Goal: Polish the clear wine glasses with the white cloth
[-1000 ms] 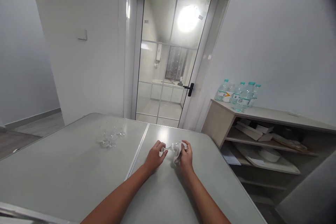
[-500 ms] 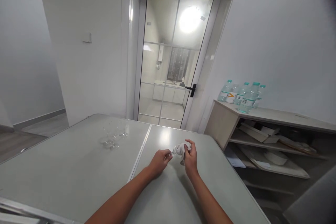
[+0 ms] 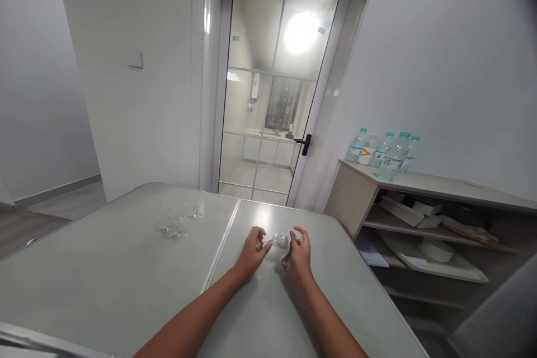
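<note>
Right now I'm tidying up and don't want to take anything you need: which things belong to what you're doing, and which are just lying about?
In use: clear glass, held by the left hand; white cloth, held to it by the right hand; table under them.
Lying about: untouched glasses on the table's left half; water bottles on the shelf unit.

A home: glass door (image 3: 274, 89) onto a kitchen, folding table (image 3: 104, 268), cluttered shelf (image 3: 423, 218).

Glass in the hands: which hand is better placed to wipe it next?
Probably the right hand: it holds the cloth against the glass, while the left hand only pinches the glass's other end.
</note>
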Action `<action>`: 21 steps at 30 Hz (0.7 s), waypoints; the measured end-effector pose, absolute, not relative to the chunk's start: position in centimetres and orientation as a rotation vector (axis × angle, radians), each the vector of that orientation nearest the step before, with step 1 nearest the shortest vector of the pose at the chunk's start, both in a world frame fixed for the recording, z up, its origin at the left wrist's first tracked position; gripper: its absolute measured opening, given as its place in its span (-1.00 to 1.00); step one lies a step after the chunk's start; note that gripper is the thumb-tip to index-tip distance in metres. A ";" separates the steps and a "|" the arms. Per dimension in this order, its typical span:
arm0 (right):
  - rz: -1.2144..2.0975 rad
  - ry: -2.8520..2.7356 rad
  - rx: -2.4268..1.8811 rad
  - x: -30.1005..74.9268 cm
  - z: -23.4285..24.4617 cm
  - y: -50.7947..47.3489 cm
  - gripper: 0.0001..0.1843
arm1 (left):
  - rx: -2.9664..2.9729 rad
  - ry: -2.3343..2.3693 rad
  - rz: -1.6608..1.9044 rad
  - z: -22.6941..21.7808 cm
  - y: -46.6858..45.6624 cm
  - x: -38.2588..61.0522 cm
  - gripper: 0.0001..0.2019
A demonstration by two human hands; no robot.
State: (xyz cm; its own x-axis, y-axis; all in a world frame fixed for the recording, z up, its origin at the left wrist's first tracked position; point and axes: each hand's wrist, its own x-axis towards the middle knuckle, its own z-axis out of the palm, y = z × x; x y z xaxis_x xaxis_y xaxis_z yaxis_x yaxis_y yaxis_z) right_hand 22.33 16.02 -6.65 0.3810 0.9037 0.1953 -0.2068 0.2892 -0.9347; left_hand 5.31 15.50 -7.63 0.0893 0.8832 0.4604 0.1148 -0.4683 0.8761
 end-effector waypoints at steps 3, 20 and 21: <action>1.055 -0.840 -0.942 21.9 -7.1 16.1 -0.37 | 1.824 1.096 1.592 -7.5 15.3 5.2 -0.79; 0.939 -1.178 -0.879 22.0 -5.8 15.2 -0.40 | 1.718 1.304 1.557 -8.3 17.1 4.2 -0.79; 0.957 -1.127 -0.872 22.1 -6.1 15.4 -0.39 | 1.853 1.297 1.534 -8.1 16.9 4.3 -0.82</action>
State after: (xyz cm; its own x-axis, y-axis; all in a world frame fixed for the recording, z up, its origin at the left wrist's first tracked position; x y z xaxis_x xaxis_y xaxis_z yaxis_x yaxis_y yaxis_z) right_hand 22.10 15.42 -6.06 0.1502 0.9336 0.3253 -0.1693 0.3484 -0.9219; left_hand 4.26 16.91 -8.09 -0.0362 0.8400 0.5414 0.3937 -0.4859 0.7803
